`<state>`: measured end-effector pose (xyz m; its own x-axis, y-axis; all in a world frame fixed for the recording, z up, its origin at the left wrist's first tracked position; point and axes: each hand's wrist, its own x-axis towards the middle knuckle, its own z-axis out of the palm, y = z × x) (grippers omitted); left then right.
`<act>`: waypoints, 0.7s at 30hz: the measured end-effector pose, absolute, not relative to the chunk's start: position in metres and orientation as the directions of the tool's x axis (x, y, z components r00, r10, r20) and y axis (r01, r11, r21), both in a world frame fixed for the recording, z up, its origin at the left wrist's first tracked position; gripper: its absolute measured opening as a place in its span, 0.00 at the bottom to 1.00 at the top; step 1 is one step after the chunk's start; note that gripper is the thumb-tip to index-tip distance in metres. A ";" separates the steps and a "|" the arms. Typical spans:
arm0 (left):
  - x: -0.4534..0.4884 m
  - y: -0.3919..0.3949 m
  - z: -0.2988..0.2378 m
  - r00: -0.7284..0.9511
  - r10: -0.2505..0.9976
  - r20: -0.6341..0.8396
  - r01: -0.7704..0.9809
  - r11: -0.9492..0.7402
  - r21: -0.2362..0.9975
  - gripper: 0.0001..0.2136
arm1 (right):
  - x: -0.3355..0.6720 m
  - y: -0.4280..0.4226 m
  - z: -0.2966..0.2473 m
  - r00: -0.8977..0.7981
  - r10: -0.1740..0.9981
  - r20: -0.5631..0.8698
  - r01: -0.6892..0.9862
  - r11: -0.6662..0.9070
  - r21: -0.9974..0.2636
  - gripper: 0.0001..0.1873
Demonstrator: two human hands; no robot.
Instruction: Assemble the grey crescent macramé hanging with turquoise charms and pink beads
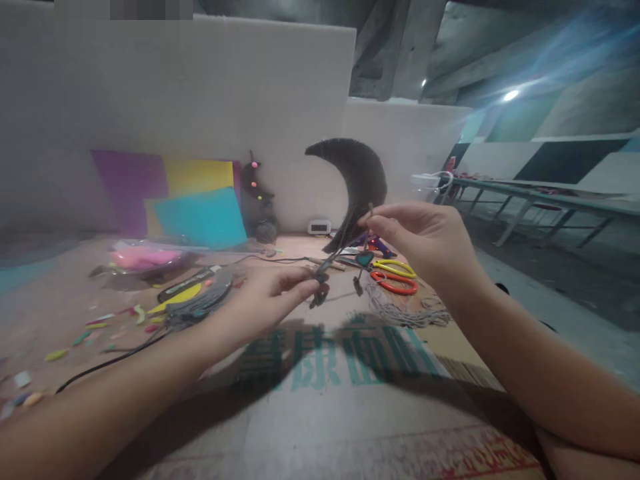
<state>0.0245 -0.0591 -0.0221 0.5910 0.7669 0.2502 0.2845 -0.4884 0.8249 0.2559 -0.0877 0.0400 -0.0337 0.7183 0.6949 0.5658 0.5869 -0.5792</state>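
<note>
My left hand (285, 290) is closed, thumb and fingers pinching thin grey cord (340, 252) with dark pieces dangling under the fingertips. Higher and to the right, my right hand (425, 233) pinches a cord end between thumb and forefinger. From this cord hangs a teal heart-shaped charm (365, 259), with a small dark piece (358, 287) below it. Behind the hands, a large dark crescent moon (370, 170) stands against the white wall. Red-handled scissors (393, 283) and a yellow handle (394, 269) lie just beyond the right hand.
Grey yarn (410, 307) lies on the right, and another bundle (200, 303) by my left forearm. Coloured scraps (83, 335) litter the left side. Farther back are coloured sheets (200, 217), a pink-filled plastic bag (145, 257), a smaller crescent (256, 181) and a white clock (319, 227).
</note>
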 end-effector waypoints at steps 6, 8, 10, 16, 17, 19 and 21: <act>0.029 -0.058 -0.032 0.553 0.822 0.138 0.282 -0.340 0.897 0.10 | 0.257 -0.085 0.039 -0.028 0.713 0.700 0.576 0.584 -0.572 0.07; 0.030 -0.056 -0.036 0.565 0.817 0.117 0.233 -0.294 0.927 0.11 | 0.257 -0.085 0.038 -0.028 0.712 0.701 0.576 0.584 -0.571 0.07; 0.031 -0.055 -0.037 0.568 0.815 0.112 0.207 -0.273 0.939 0.10 | 0.257 -0.085 0.038 -0.023 0.715 0.699 0.575 0.581 -0.575 0.08; 0.031 -0.056 -0.037 0.555 0.812 0.181 0.239 -0.364 0.900 0.11 | 0.254 -0.088 0.039 -0.021 0.723 0.691 0.565 0.578 -0.588 0.07; 0.031 -0.055 -0.038 0.551 0.811 0.197 0.233 -0.377 0.897 0.12 | 0.254 -0.088 0.039 -0.023 0.723 0.690 0.566 0.578 -0.587 0.07; 0.030 -0.055 -0.040 0.550 0.802 0.231 0.206 -0.399 0.894 0.14 | 0.254 -0.088 0.038 -0.028 0.725 0.688 0.571 0.576 -0.584 0.07; 0.031 -0.056 -0.041 0.540 0.796 0.274 0.185 -0.430 0.884 0.16 | 0.253 -0.087 0.036 -0.029 0.723 0.690 0.576 0.577 -0.580 0.08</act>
<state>0.0305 -0.0558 -0.0413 0.5403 0.7956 0.2741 0.1849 -0.4300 0.8837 0.2533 -0.0870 0.0362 -0.0286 0.7228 0.6905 0.5757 0.5766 -0.5798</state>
